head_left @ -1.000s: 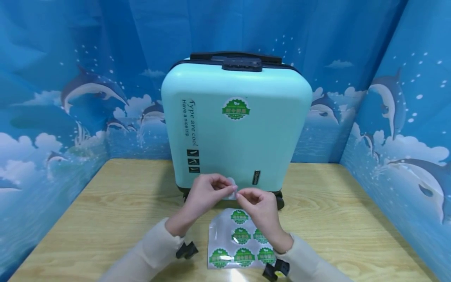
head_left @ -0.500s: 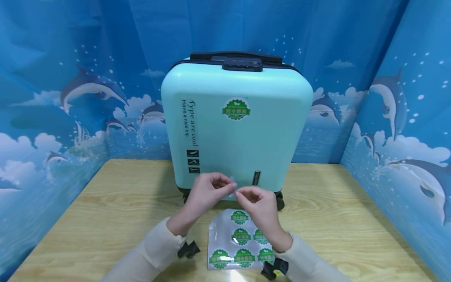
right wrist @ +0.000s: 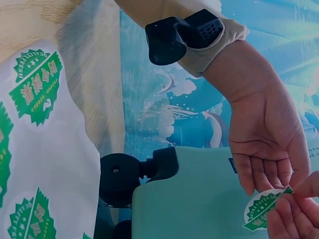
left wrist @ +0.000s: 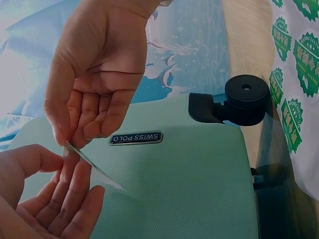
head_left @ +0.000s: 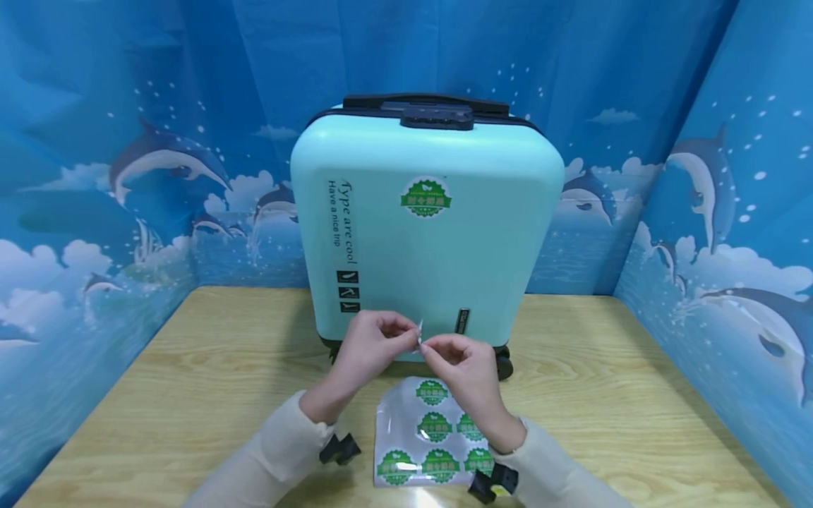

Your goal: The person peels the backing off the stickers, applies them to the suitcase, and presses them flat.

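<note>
A round green-and-white sticker (right wrist: 256, 211) is pinched by both hands in front of the lower part of a mint-green suitcase (head_left: 413, 261). My left hand (head_left: 375, 342) holds its edge between thumb and forefinger. Close beside it, the right hand (head_left: 466, 363) pinches the sticker's edge with thumb and fingertip. The left wrist view shows this sticker (left wrist: 97, 168) almost edge-on, slanting out from the fingertips. On the table below the hands lies a sheet of green stickers (head_left: 400, 420), partly covered by the right forearm.
Another green sticker (head_left: 425, 197) is stuck high on the suitcase front. The suitcase stands upright on a wooden table (head_left: 241, 381), its black wheels (head_left: 504, 363) at the bottom. Blue dolphin-print curtains (head_left: 216, 63) hang behind and at both sides.
The pinched sticker has turned from showing its pale face to nearly edge-on in the head view. The right fingertips have shifted slightly left. The suitcase and sheet stay put.
</note>
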Demonstrator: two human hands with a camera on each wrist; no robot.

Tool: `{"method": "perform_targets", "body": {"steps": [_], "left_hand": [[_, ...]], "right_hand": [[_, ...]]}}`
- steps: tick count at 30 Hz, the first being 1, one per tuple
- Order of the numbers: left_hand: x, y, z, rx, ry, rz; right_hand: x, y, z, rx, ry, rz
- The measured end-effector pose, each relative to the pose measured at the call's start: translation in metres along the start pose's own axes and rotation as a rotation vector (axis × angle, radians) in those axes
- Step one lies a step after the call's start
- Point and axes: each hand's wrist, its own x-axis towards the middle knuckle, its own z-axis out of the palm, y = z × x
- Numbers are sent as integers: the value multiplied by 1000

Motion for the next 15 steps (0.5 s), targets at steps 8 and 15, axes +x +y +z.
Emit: {"method": "perform_targets", "body": {"steps": [8,15], "left_hand": [[0,2,-1,-28,-19,-36],[1,-1,-6,-57,-55,-12]], "right_hand": [[0,1,-2,34,-12,-30],[0,-1,-14,43,-13,-48]]}}
